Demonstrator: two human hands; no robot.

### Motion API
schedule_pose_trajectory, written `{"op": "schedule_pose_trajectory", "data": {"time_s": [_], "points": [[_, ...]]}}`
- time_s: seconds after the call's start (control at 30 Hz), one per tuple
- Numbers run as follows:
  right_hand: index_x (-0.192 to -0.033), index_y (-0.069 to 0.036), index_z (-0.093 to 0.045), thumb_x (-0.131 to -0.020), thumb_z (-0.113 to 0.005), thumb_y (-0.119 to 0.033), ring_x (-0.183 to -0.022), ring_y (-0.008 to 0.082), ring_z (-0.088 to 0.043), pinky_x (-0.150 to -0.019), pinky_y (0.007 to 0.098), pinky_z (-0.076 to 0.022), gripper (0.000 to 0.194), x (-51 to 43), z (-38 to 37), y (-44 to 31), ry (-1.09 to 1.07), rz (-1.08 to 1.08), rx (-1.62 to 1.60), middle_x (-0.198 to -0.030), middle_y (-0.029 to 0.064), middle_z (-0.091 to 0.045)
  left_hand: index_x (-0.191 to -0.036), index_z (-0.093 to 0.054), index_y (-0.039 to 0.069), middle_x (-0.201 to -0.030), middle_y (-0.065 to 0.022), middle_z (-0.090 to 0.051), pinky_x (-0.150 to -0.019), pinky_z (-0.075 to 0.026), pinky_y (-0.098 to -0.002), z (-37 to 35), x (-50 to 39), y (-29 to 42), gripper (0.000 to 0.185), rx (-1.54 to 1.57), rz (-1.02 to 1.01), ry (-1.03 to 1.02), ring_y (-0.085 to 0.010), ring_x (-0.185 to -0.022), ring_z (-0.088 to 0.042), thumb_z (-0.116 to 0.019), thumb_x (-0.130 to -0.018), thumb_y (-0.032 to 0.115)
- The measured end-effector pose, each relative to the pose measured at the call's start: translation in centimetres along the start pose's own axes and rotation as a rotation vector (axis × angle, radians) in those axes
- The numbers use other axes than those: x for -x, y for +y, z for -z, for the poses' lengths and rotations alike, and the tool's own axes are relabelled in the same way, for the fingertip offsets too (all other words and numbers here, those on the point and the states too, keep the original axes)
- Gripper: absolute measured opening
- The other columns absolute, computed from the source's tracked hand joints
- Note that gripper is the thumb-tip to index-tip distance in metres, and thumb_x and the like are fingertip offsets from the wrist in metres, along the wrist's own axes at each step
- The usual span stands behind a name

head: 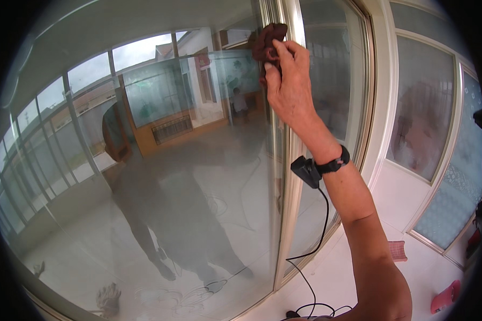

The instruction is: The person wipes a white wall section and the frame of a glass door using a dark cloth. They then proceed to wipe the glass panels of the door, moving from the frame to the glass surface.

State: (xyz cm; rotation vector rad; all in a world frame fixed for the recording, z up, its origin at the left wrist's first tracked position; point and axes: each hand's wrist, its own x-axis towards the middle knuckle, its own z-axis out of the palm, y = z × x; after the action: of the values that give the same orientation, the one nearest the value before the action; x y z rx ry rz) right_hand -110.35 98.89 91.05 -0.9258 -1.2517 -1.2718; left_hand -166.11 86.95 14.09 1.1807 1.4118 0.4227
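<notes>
My right hand (pixel 291 78) is raised and grips a dark red cloth (pixel 267 44) between thumb and fingers. The cloth lies against the upper part of the metal door frame (pixel 290 200), at the edge of a large glass pane (pixel 209 176). A black strap (pixel 332 162) with a small black device (pixel 306 171) sits around the wrist, and a black cable hangs from it. My left hand is out of view. In the glass there is a dim reflection of a standing figure.
Right of the frame stands another glass panel (pixel 325 80), then a frosted window (pixel 423 104) and a blue patterned door panel (pixel 454 192). On the pale floor are a pink bin (pixel 446 297), a pink woven item (pixel 398 250) and the loose black cable (pixel 314 297).
</notes>
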Motion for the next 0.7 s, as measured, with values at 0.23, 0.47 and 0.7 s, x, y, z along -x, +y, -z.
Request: {"op": "schedule_pose_trajectory", "data": {"time_s": [0.23,0.47,0.7], "points": [[-0.132,0.006,-0.06,-0.098,-0.06,-0.009,-0.13,0.0471,-0.054,-0.113,0.0495,-0.0435,0.038,-15.5,-4.7,4.2,0.172,0.145,0.099,-0.137,0.0304,-0.057,-0.124,-0.068,0.001,-0.112,-0.0145,-0.075,-0.079,-0.063,-0.0377,-1.0,-4.7,4.4,0.031,-0.04,-0.103,-0.022,-0.0253,-0.098,-0.075,-0.069,-0.101,0.022],[-0.134,0.008,-0.057,-0.099,-0.057,-0.011,-0.128,0.0469,-0.054,-0.113,0.0504,-0.0441,0.04,-22.8,-8.9,-0.9,0.235,0.298,-0.087,-0.136,0.0303,-0.056,-0.122,-0.068,0.002,-0.111,-0.0143,-0.076,-0.079,-0.063,-0.0383,-1.4,-7.2,7.2,0.03,-0.046,-0.17,-0.017,-0.0257,-0.098,-0.075,-0.069,-0.1,0.022],[-0.132,0.003,-0.062,-0.097,-0.057,-0.008,-0.124,0.0487,-0.058,-0.105,0.0523,-0.05,0.038,-28.0,-10.0,-5.1,0.116,0.339,-0.152,-0.138,0.0275,-0.057,-0.12,-0.069,0.002,-0.11,-0.014,-0.076,-0.079,-0.063,-0.0389,-1.3,-8.3,10.0,0.029,-0.056,-0.2,0.008,-0.0261,-0.098,-0.075,-0.07,-0.1,0.023]]}}
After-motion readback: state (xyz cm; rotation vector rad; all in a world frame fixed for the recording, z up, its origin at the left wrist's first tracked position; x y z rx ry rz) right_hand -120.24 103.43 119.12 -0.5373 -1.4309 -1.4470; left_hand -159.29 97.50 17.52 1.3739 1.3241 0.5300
